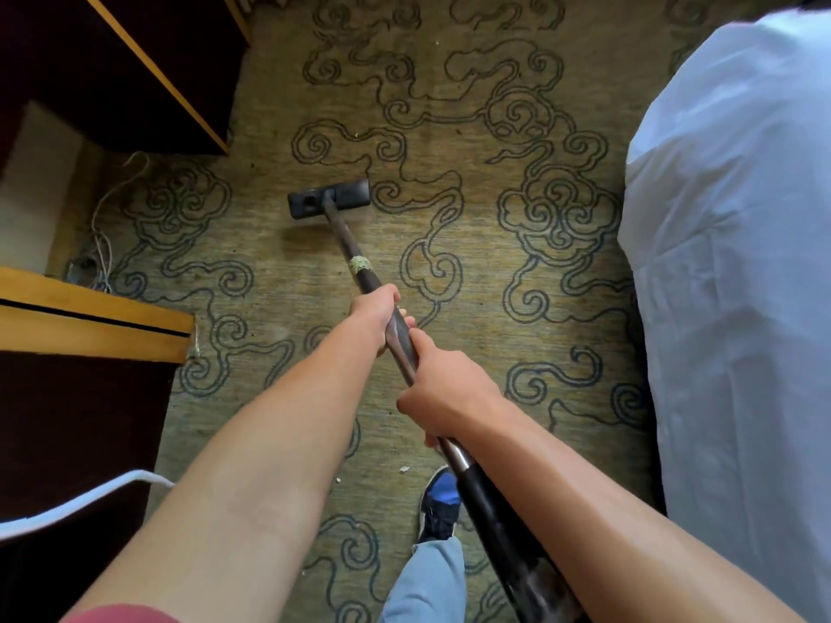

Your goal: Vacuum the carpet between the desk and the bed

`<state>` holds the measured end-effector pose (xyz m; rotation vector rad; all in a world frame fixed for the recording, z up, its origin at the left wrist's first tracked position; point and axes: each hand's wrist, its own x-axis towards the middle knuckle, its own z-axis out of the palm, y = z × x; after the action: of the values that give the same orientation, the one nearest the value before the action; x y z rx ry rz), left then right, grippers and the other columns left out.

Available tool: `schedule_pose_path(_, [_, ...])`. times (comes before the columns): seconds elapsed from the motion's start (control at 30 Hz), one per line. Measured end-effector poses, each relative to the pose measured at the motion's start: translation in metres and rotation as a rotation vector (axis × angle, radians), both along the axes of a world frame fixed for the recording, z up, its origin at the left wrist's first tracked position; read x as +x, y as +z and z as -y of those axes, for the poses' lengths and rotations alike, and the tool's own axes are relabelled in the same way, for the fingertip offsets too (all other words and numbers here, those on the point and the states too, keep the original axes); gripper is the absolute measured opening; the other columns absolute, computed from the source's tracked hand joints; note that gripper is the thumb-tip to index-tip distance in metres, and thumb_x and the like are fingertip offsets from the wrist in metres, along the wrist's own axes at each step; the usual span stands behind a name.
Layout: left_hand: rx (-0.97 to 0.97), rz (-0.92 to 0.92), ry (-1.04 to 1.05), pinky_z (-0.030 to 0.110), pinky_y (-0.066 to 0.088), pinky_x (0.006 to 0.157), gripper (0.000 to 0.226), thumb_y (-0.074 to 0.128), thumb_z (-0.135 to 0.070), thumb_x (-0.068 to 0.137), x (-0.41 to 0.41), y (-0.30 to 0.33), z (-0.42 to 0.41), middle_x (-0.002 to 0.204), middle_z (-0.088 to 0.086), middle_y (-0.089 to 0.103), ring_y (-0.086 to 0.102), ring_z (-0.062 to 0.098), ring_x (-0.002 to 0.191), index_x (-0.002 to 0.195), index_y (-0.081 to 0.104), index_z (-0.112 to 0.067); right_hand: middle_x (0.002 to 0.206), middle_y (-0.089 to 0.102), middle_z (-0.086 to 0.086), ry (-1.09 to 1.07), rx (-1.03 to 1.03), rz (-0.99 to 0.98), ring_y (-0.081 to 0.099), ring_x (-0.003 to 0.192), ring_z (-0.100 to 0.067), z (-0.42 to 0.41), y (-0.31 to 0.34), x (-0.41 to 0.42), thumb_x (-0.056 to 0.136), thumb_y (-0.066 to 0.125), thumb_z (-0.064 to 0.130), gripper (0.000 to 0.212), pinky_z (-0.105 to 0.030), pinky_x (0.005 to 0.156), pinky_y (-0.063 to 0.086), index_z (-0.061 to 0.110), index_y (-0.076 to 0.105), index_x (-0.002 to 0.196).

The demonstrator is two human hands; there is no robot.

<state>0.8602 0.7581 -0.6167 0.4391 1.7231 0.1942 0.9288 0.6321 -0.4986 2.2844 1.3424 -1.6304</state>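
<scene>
Where swirl-patterned carpet (449,245) lies flat, both hands (418,366) clenched around dark tubular wand (346,238), rectangular nozzle (329,198) down.

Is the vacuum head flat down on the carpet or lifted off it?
Apparently down: the vacuum head sits level on the carpet, no gap visible beneath it.

You see an olive-green woven carpet (472,245) patterned with dark blue-grey swirling cloud outlines. On it sits the black rectangular vacuum head (329,198), its dark brown wand (344,236) banded with pale greenish tape (360,263). The dark maroon wooden surface (81,411) has yellow-tan edging. The bed's plain white cover (737,263) looks faintly bluish. Your blue-and-black shoe (440,505) meets light blue jeans (427,582).
</scene>
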Motion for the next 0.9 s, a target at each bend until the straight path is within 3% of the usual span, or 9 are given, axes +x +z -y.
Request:
schedule_pose_path(0.13, [-0.007, 0.049, 0.056, 0.029, 0.050, 0.046, 0.019, 0.057, -0.014, 0.082, 0.013, 0.030, 0.061, 0.069, 0.011, 0.056, 0.056, 0.023, 0.046, 0.099, 0.054, -0.005, 0.105, 0.069, -0.004, 0.045, 0.014, 0.106, 0.072, 0.087, -0.027, 0.068, 0.039, 0.011, 0.085, 0.057, 0.024, 0.090, -0.037, 0.077, 0.060, 0.044, 0.011, 0.160])
schedule_pose_path(0.37, [-0.069, 0.063, 0.013, 0.030, 0.050, 0.049, 0.013, 0.060, -0.013, 0.083, 0.024, 0.046, 0.184, 0.064, 0.011, 0.057, 0.056, 0.023, 0.046, 0.092, 0.057, -0.004, 0.116, 0.069, -0.007, 0.028, -0.031, 0.087, 0.073, 0.095, -0.029, 0.180, 0.069, 0.015, 0.086, 0.056, 0.026, 0.091, -0.041, 0.085, 0.061, 0.039, 0.008, 0.162])
schedule_pose_path(0.5, [-0.127, 0.067, -0.003, 0.032, 0.052, 0.054, 0.020, 0.062, -0.014, 0.081, 0.029, 0.037, 0.272, 0.069, 0.011, 0.061, 0.061, 0.024, 0.052, 0.097, 0.058, -0.003, 0.120, 0.068, -0.008, 0.013, -0.069, 0.084, 0.072, 0.101, -0.030, 0.263, 0.070, 0.022, 0.086, 0.053, 0.024, 0.089, -0.041, 0.088, 0.060, 0.038, 0.011, 0.163])
schedule_pose_path(0.67, [-0.165, 0.072, -0.026, 0.029, 0.052, 0.049, 0.033, 0.062, -0.015, 0.086, 0.030, 0.032, 0.366, 0.079, 0.012, 0.064, 0.064, 0.024, 0.053, 0.116, 0.057, -0.004, 0.118, 0.069, -0.007, 0.006, -0.131, 0.058, 0.071, 0.099, -0.027, 0.352, 0.068, 0.023, 0.086, 0.052, 0.023, 0.088, -0.040, 0.086, 0.060, 0.038, 0.011, 0.162])
schedule_pose_path(0.83, [-0.190, 0.046, -0.070, 0.028, 0.050, 0.047, 0.019, 0.061, -0.017, 0.090, 0.017, 0.011, 0.404, 0.092, 0.017, 0.067, 0.066, 0.025, 0.058, 0.103, 0.055, -0.004, 0.133, 0.064, -0.006, -0.002, -0.192, 0.031, 0.067, 0.114, -0.024, 0.383, 0.044, 0.013, 0.089, 0.053, 0.027, 0.089, -0.034, 0.093, 0.054, 0.036, 0.005, 0.164])
schedule_pose_path(0.9, [-0.182, 0.086, -0.090, 0.028, 0.051, 0.046, 0.022, 0.061, -0.016, 0.089, 0.017, -0.001, 0.396, 0.085, 0.018, 0.067, 0.065, 0.026, 0.051, 0.105, 0.056, -0.002, 0.141, 0.062, -0.004, -0.008, -0.207, 0.009, 0.064, 0.120, -0.019, 0.375, 0.034, 0.011, 0.092, 0.052, 0.031, 0.090, -0.030, 0.099, 0.050, 0.035, -0.001, 0.164])
